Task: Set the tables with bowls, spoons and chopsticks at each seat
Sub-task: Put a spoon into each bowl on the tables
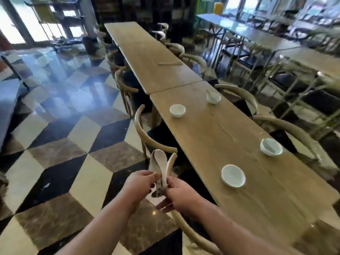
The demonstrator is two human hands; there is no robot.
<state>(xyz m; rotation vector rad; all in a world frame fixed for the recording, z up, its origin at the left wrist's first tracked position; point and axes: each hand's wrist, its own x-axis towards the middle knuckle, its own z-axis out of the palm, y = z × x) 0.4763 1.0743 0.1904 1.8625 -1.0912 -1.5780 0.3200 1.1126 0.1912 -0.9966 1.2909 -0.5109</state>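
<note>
- Left hand (139, 183) and right hand (181, 192): close together above the floor, just off the near table's left edge. Both grip the handles of a bunch of white spoons (161, 164), whose scoop ends fan upward.
- Near table (230, 129): wood, carrying four white bowls, two along each long side.
  - Nearest bowl (233, 175), on the left side.
  - Right-edge bowl (271, 146).
  - Left-side bowl (177, 110), farther along.
  - Far bowl (213, 97), with a single spoon (209, 93) resting in it.
- Far table (139, 52): set end to end with the near one. A pair of chopsticks (170, 63) lies near its right edge.
- Chairs (147, 137): curved wooden backs, standing along both sides of the tables.
- Floor (60, 126): glossy tiles in black, cream and brown.
</note>
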